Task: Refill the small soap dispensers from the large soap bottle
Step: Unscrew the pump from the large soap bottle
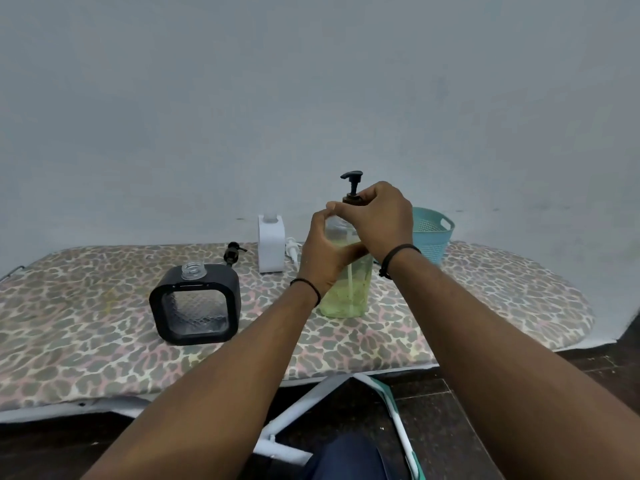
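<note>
Hands on the large soap bottle [346, 289], mid-board.
Left hand [325, 251] wraps its body; right hand [377, 220] pinches the pump collar [351, 199].

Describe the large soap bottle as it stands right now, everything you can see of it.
The large soap bottle is clear plastic, holding yellow-green soap up to about the level of the hands, with a pale dip tube running down inside. It stands upright on the leopard-print board, in front of the teal basket. Its black pump sits on a brown collar at the neck. The left hand grips the body; the right hand pinches the collar from above.
</note>
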